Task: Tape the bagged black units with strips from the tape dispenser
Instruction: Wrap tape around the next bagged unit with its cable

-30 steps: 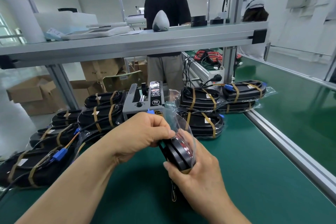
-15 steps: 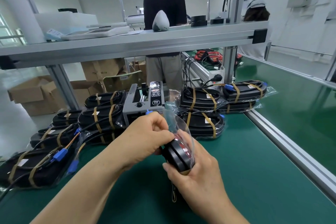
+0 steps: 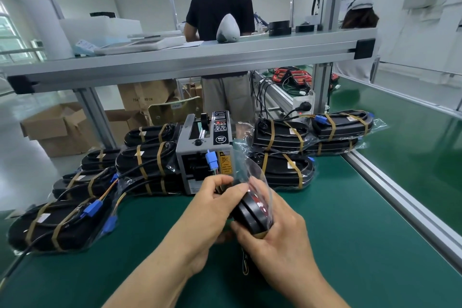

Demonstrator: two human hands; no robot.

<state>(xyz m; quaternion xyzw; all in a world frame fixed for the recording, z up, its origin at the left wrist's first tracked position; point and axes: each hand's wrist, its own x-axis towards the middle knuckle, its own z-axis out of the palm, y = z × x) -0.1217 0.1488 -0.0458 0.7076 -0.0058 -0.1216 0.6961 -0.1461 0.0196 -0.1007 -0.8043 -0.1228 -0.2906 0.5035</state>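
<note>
Grip: the right hand (image 3: 282,242) cradles the bagged black unit (image 3: 250,212) from beneath, fingers curled round its lower end, where a brown strip shows. The left hand (image 3: 210,207), touching the unit on its other side, curls its fingers over the upper edge and pinches the loose clear bag. Whether a strip sits under those fingers cannot be told.

Recommended practice: fold the slack plastic flat against the housing before a strip goes down, then press from the centre outward.

The tape dispenser (image 3: 200,152) stands just beyond the left fingertips, so the reach is short. Taped units (image 3: 147,160) lie stacked beyond both hands, on either side of the dispenser.
</note>
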